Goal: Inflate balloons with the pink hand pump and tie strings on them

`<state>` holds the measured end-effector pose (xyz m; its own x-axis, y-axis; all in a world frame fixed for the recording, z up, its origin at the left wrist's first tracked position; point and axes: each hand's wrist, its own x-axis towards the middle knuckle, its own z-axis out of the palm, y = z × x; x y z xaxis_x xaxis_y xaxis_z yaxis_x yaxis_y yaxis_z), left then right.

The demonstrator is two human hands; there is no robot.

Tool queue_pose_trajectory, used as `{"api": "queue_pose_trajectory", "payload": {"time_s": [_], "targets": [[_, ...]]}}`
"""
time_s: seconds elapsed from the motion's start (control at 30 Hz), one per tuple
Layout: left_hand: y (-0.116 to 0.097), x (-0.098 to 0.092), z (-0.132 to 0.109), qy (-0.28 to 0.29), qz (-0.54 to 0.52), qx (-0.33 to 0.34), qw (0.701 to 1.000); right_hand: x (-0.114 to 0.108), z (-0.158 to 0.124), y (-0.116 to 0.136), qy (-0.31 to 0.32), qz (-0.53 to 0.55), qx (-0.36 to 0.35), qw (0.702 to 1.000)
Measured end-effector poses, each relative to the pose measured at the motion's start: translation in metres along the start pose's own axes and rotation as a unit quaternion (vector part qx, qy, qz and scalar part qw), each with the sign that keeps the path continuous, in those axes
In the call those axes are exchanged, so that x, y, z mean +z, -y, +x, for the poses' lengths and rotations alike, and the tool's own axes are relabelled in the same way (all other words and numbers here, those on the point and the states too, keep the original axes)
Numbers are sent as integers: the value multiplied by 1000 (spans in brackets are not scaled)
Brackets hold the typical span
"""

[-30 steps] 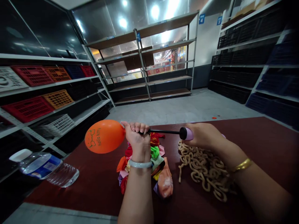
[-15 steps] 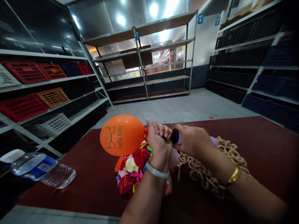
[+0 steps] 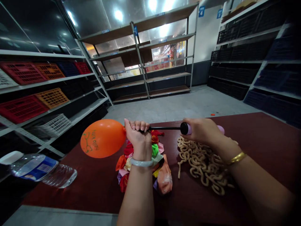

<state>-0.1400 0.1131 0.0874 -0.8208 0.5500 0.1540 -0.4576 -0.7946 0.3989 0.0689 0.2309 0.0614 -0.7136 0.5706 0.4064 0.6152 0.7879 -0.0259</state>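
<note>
My left hand (image 3: pixel 138 135) is closed round the black handle end of a balloon pump and the neck of an inflated orange balloon (image 3: pixel 104 138). Green "hello kitty" print shows on the balloon, which points left. My right hand (image 3: pixel 201 131) wraps the pump's lilac barrel, and a long stretch of the black pump rod (image 3: pixel 166 128) spans the gap between my hands. Beneath my left wrist lies a pile of limp, many-coloured balloons (image 3: pixel 164 177), partly hidden by my forearm. Tangled beige cord-like strands, perhaps long uninflated balloons (image 3: pixel 199 164), lie on the table below my right hand.
A clear water bottle (image 3: pixel 44 169) with a white cap and blue label is at the left of the dark red table (image 3: pixel 94 188). Shelving with crates (image 3: pixel 23 106) lines the left, more racks (image 3: pixel 235 72) stand right, and a metal shelf unit (image 3: pixel 168 91) is at the back.
My hands have moved apart, baring the pump rod between them. My left hand and the balloon have shifted left; my right hand has moved slightly right.
</note>
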Motion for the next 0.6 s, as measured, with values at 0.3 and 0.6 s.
{"api": "queue_pose_trajectory", "payload": {"time_s": [0.3, 0.6], "targets": [[67, 0, -36, 12, -5, -115, 993, -3, -6, 29, -7, -12, -7, 1000], [53, 19, -49, 73, 36, -95, 992, -10, -7, 37, -45, 15, -22, 999]]}}
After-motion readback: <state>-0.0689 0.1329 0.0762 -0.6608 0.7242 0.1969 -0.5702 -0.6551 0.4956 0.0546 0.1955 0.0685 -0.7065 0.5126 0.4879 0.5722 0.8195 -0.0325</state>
